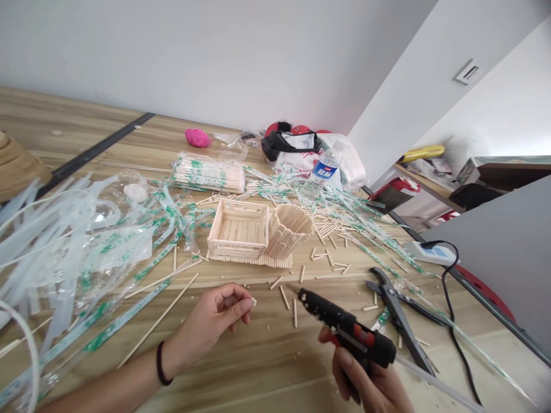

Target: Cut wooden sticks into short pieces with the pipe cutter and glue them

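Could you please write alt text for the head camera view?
The right hand holds a black and red glue gun while the left hand pinches a small pale piece, before an open rectangular box and rounded container of pale wooden sticks.

Between my left grip (226, 310) and my right grip (376, 387), the counter (267, 367) leaves an open lane, with a few short sticks (284, 297) lying flat at its far end. The glue gun (348, 327) in my right grip slants into that lane and narrows it. Ahead of my left grip, the stick box (239, 229) and the round stick cup (290, 232) block a low reach; the bottle (322, 172) rises beyond the cup. To the left of my left grip, tangled wrappers (107, 246) crowd the counter. Right of my right grip, the cutters (399, 315) and black cable (450, 304) obstruct a low sideways pass.
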{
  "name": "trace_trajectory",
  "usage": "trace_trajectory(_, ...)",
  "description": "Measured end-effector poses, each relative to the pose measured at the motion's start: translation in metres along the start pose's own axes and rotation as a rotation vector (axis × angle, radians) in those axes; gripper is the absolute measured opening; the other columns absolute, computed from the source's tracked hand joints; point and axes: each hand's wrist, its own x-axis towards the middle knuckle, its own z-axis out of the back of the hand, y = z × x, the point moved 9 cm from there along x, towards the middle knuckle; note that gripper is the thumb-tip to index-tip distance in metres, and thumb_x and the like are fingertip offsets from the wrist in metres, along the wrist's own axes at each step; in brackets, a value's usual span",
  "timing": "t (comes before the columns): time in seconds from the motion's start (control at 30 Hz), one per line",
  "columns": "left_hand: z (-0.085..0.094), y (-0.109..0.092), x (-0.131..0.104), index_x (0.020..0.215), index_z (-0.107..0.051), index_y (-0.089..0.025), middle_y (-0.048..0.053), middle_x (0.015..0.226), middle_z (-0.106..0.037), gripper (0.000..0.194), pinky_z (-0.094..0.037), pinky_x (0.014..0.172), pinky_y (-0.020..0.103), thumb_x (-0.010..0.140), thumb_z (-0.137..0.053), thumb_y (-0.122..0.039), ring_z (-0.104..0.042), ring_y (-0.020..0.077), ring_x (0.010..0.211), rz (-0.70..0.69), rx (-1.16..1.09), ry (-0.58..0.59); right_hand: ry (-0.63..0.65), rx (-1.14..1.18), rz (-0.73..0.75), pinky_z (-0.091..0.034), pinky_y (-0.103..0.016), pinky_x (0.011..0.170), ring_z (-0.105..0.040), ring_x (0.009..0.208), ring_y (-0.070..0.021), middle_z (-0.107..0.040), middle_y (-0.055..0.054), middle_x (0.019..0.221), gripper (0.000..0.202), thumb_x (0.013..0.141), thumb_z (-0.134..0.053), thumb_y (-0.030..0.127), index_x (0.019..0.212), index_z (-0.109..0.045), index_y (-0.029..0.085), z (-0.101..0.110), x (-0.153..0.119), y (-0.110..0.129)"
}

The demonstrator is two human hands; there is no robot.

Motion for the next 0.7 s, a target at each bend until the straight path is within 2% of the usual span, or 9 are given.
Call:
trace_trajectory(0.07, 0.002, -0.001, -0.001, 0.08, -0.06, -0.017, -0.002, 0.063, -0.061, 0.025, -0.043, 0.05, 0.021, 0.079, -0.062, -0.042, -0.056, 0.0117, 0.06, -0.003, -0.008, -0.028, -0.181, -0.22, 0.148, -0.044, -0.027, 0.056, -0.056, 0.058, -0.0176, -0.059, -0.001, 0.063, 0.039, 0.077, -0.054, 0.056, 0.09, -0.064, 0.021, 0.032, 0.011, 0.012)
trace_trajectory(0.13, 0.005, -0.003, -0.002, 0.08, -0.06, -0.017, -0.001, 0.062, -0.061, 0.025, -0.043, 0.05, 0.021, 0.078, -0.062, -0.042, -0.055, 0.0117, 0.059, -0.01, -0.011, -0.057, -0.3, -0.451, 0.294, -0.048, -0.029, 0.067, -0.062, 0.078, -0.0223, -0.065, -0.004, 0.085, 0.032, 0.074, -0.058, 0.051, 0.09, -0.063, 0.024, 0.057, 0.02, 0.019)
trace_trajectory(0.2, 0.007, -0.005, -0.002, 0.08, -0.06, -0.016, -0.001, 0.062, -0.061, 0.026, -0.043, 0.049, 0.021, 0.078, -0.062, -0.043, -0.055, 0.0121, 0.059, -0.021, -0.016, -0.082, -0.291, -0.656, 0.348, -0.049, -0.028, 0.063, -0.063, 0.083, -0.0231, -0.065, -0.004, 0.098, 0.029, 0.074, -0.056, 0.048, 0.093, -0.062, 0.026, 0.069, 0.031, 0.014)
trace_trajectory(0.33, 0.01, -0.01, -0.004, 0.079, -0.06, -0.016, -0.001, 0.062, -0.061, 0.027, -0.044, 0.049, 0.021, 0.078, -0.062, -0.043, -0.054, 0.0118, 0.058, -0.036, -0.021, -0.114, -0.27, -0.91, 0.244, -0.045, -0.026, 0.047, -0.064, 0.083, -0.0223, -0.058, -0.002, 0.116, 0.028, 0.081, -0.045, 0.042, 0.103, -0.057, 0.031, 0.085, 0.045, -0.01)
trace_trajectory(0.47, 0.013, -0.015, -0.007, 0.079, -0.062, -0.016, -0.001, 0.063, -0.06, 0.027, -0.044, 0.048, 0.021, 0.077, -0.062, -0.043, -0.052, 0.0109, 0.055, -0.053, -0.018, -0.157, -0.246, -0.929, 0.208, -0.048, -0.028, 0.051, -0.064, 0.087, -0.0236, -0.056, -0.004, 0.114, 0.031, 0.08, -0.047, 0.045, 0.106, -0.057, 0.031, 0.088, 0.054, -0.026)
trace_trajectory(0.57, 0.016, -0.024, -0.01, 0.079, -0.062, -0.016, -0.001, 0.064, -0.061, 0.026, -0.045, 0.048, 0.021, 0.077, -0.063, -0.042, -0.053, 0.0111, 0.056, -0.083, -0.03, -0.203, -0.201, -0.86, 0.253, -0.051, -0.032, 0.064, -0.062, 0.094, -0.0249, -0.056, -0.006, 0.112, 0.038, 0.08, -0.05, 0.05, 0.111, -0.056, 0.028, 0.089, 0.064, -0.034)
trace_trajectory(0.7, 0.022, -0.042, -0.015, 0.077, -0.062, -0.017, -0.002, 0.063, -0.061, 0.024, -0.047, 0.05, 0.021, 0.078, -0.063, -0.041, -0.053, 0.0105, 0.055, -0.134, -0.017, -0.213, -0.127, -0.803, 0.326, -0.049, -0.038, 0.079, -0.06, 0.097, -0.0261, -0.058, -0.009, 0.109, 0.043, 0.079, -0.053, 0.049, 0.114, -0.055, 0.024, 0.088, 0.072, -0.034)
